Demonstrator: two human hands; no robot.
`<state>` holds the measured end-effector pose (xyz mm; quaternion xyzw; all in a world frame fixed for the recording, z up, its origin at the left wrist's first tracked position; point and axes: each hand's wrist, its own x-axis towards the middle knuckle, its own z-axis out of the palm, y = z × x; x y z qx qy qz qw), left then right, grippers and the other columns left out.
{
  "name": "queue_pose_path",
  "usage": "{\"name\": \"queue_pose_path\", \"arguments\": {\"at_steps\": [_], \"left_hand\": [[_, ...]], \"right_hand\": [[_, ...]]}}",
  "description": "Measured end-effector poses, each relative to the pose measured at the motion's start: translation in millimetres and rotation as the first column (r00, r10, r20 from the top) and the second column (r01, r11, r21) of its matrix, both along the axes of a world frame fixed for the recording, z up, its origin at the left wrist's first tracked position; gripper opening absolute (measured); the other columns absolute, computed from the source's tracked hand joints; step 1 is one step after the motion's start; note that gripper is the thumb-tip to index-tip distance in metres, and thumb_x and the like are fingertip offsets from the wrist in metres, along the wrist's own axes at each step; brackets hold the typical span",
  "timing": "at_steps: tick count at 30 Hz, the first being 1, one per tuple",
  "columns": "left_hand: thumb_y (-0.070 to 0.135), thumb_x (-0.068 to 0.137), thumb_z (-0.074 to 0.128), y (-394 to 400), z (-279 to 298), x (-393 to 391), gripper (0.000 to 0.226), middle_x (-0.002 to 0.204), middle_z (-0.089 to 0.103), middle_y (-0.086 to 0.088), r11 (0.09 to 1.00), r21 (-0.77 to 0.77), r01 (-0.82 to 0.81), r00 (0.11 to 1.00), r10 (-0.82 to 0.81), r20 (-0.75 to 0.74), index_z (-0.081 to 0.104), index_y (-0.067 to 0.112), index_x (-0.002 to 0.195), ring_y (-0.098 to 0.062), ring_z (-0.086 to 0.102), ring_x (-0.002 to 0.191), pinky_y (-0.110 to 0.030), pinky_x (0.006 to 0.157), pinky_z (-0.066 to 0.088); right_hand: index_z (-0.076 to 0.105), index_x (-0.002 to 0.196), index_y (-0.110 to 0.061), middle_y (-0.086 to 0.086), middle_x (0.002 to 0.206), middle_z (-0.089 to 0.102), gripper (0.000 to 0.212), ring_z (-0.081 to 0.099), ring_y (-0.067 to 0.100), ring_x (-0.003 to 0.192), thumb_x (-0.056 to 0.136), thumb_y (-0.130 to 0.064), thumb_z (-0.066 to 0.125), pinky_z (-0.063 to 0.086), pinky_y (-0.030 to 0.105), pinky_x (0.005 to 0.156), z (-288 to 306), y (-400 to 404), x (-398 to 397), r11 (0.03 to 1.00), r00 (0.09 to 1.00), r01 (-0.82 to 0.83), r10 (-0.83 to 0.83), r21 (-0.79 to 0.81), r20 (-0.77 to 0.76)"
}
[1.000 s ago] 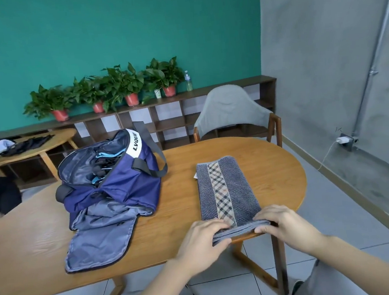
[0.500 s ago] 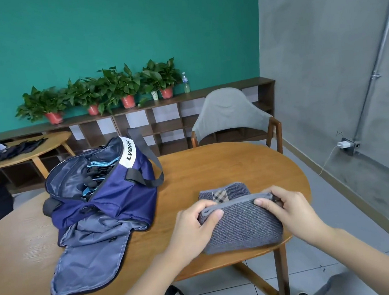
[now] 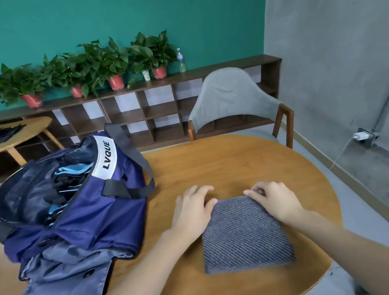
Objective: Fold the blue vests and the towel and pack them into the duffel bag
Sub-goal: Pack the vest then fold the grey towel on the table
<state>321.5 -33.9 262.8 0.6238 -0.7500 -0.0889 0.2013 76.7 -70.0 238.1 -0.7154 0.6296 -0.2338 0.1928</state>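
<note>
A grey striped towel (image 3: pixel 243 234) lies folded in half on the near right part of the round wooden table (image 3: pixel 232 162). My left hand (image 3: pixel 192 211) pinches its far left corner, thumb on top. My right hand (image 3: pixel 276 201) has curled fingers on the far right corner. To the left stands the navy duffel bag (image 3: pixel 96 214), unzipped, its grey-lined flap (image 3: pixel 59 281) hanging toward me. Light blue and black folded cloth, the vests (image 3: pixel 71 174), shows inside the bag.
A grey-backed wooden chair (image 3: pixel 229 97) stands behind the table. A low shelf (image 3: pixel 157 108) with potted plants (image 3: pixel 101 61) runs along the green wall. A second table (image 3: pixel 22 131) at far left carries dark clothing. A charger (image 3: pixel 362 136) is plugged into the right wall.
Both hands lifted the towel's near edge and carried it away from me, folding the long towel in half. The checked stripe is now hidden inside. The bag did not move.
</note>
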Motion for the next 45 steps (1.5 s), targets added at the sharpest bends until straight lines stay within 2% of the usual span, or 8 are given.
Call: {"name": "queue_pose_path", "arguments": {"at_steps": [9, 13, 20, 25, 29, 36, 39, 45], "left_hand": [[0.061, 0.101, 0.041, 6.9, -12.9, -31.4, 0.050, 0.157, 0.039, 0.009, 0.817, 0.111, 0.566, 0.803, -0.577, 0.149, 0.050, 0.039, 0.145, -0.007, 0.023, 0.148, -0.037, 0.123, 0.013], [0.067, 0.101, 0.027, 9.0, -27.9, -28.9, 0.058, 0.167, 0.018, 0.012, 0.902, 0.147, 0.407, 0.878, -0.430, 0.210, 0.031, 0.043, 0.154, -0.008, 0.003, 0.154, -0.046, 0.124, -0.004], [0.071, 0.092, 0.009, 36.5, -10.2, -41.1, 0.078, 0.128, 0.059, -0.003, 0.991, 0.007, -0.133, 0.879, 0.115, 0.463, 0.062, 0.028, 0.131, -0.027, 0.051, 0.122, -0.044, 0.092, 0.040], [0.055, 0.099, 0.049, 51.0, -23.6, -12.8, 0.035, 0.104, 0.066, 0.008, 0.990, -0.113, -0.089, 0.981, 0.107, 0.164, 0.075, 0.034, 0.112, -0.016, 0.063, 0.097, -0.038, 0.093, 0.045], [0.051, 0.087, 0.070, 73.3, -47.7, 2.0, 0.032, 0.144, 0.039, 0.005, 0.968, -0.142, -0.209, 0.960, 0.176, -0.216, 0.068, 0.045, 0.118, -0.021, 0.035, 0.134, -0.039, 0.109, 0.033], [0.006, 0.078, 0.083, 100.7, -18.4, 28.7, 0.033, 0.141, 0.056, -0.002, 0.977, 0.193, 0.091, 0.441, 0.134, -0.887, 0.080, 0.028, 0.103, -0.017, 0.062, 0.123, -0.031, 0.095, 0.054], [-0.003, 0.077, 0.080, 114.9, -9.7, 33.0, 0.028, 0.114, 0.074, -0.011, 0.943, 0.278, 0.185, 0.262, 0.225, -0.938, 0.081, 0.013, 0.100, -0.026, 0.072, 0.102, -0.028, 0.078, 0.056], [0.003, 0.086, 0.076, 137.7, 11.6, 48.9, 0.022, 0.105, 0.077, 0.006, 0.983, 0.181, 0.044, 0.428, 0.145, -0.892, 0.083, 0.023, 0.094, -0.008, 0.070, 0.102, -0.016, 0.080, 0.051]], "right_hand": [[0.065, 0.079, -0.030, -0.011, 0.071, 0.066, 0.034, 0.063, 0.008, 0.071, 0.094, -0.059, 0.056, 0.052, 0.033, 0.064, -1.1, -14.0, 2.6, 0.999, 0.996, -0.025, 0.021, 0.043, 0.089], [0.068, 0.099, -0.033, -0.017, 0.091, 0.068, 0.033, 0.063, 0.003, 0.086, 0.094, -0.062, 0.053, 0.056, 0.033, 0.076, 5.7, 3.7, -5.3, 1.000, 0.994, 0.002, -0.003, 0.008, 0.110], [0.054, 0.129, -0.021, -0.004, 0.114, 0.060, 0.053, 0.060, 0.012, 0.098, 0.093, -0.059, 0.057, 0.049, 0.030, 0.082, 13.6, 51.2, 2.4, 0.994, 0.984, 0.108, -0.109, 0.019, 0.139], [0.056, 0.127, -0.007, 0.004, 0.118, 0.070, 0.067, 0.068, 0.019, 0.104, 0.080, -0.048, 0.081, 0.052, 0.029, 0.083, 7.4, 68.1, 25.1, 0.931, 0.869, 0.037, -0.210, 0.364, 0.447], [0.069, 0.115, 0.000, 0.014, 0.105, 0.076, 0.042, 0.074, 0.030, 0.094, 0.077, -0.006, 0.084, 0.058, 0.046, 0.090, 9.5, 81.9, 40.8, 0.874, 0.578, -0.167, -0.289, 0.457, 0.763], [0.059, 0.128, 0.003, 0.026, 0.124, 0.067, 0.044, 0.063, 0.046, 0.116, 0.085, 0.010, 0.066, 0.058, 0.049, 0.091, 28.9, 96.0, 45.5, 0.852, 0.286, -0.421, -0.199, 0.310, 0.937], [0.058, 0.130, 0.003, 0.027, 0.127, 0.065, 0.045, 0.062, 0.045, 0.117, 0.086, 0.010, 0.064, 0.058, 0.048, 0.091, 35.5, 99.6, 45.9, 0.843, 0.274, -0.457, -0.169, 0.283, 0.947], [0.040, 0.140, -0.016, 0.012, 0.119, 0.070, 0.060, 0.072, 0.025, 0.102, 0.089, -0.018, 0.072, 0.057, 0.049, 0.093, 60.5, 119.7, 70.9, 0.944, 0.614, -0.270, 0.015, 0.192, 0.789]]}}
